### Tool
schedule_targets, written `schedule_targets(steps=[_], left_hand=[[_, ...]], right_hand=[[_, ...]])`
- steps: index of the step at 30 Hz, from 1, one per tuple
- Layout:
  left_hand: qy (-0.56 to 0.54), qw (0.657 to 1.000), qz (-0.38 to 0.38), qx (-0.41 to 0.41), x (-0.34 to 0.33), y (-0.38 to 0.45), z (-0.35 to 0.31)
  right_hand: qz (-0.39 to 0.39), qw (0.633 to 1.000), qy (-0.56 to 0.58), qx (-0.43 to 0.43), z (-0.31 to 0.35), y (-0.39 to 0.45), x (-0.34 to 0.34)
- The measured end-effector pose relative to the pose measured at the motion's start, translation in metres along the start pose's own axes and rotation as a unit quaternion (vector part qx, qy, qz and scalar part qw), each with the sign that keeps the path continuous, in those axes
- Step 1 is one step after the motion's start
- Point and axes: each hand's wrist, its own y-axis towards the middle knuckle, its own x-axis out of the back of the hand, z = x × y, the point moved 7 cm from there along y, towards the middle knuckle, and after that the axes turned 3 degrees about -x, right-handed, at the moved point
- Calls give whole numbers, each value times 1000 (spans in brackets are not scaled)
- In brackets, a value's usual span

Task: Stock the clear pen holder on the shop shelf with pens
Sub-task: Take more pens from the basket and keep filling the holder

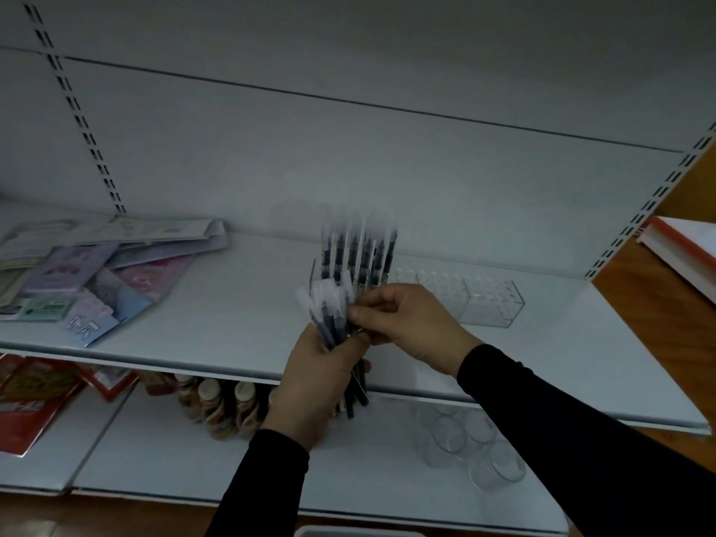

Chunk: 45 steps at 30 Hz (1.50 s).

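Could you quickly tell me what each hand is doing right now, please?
Left hand: grips a bundle of pens.
Right hand: pinches one pen from that bundle.

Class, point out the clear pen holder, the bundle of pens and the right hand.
clear pen holder [489, 304]: head view, empty right section.
bundle of pens [324, 312]: head view, upper barrels.
right hand [410, 323]: head view, back of hand.
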Motion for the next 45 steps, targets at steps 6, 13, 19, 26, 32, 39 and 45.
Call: schedule_targets(steps=[6,13,19,26,32,39,45], left_hand=[[41,999,-27,7,5,4,6],[-68,991,-103,48,25,5,10],[-92,987,-123,47,28,4,7],[-99,985,-136,47,35,7,10],[-107,982,-147,49,38,9,12],[-115,982,-142,48,39,10,14],[-115,981,-145,57,38,9,14]], right_hand=[[-38,999,10,2,3,4,5],[-209,972,72,79,18,6,65],[-311,942,-22,126,28,12,93],[-332,930,-57,147,44,21,91],[-331,924,-103,159,49,22,83],[-314,925,-152,154,48,23,77],[-304,920,-200,143,36,27,68]])
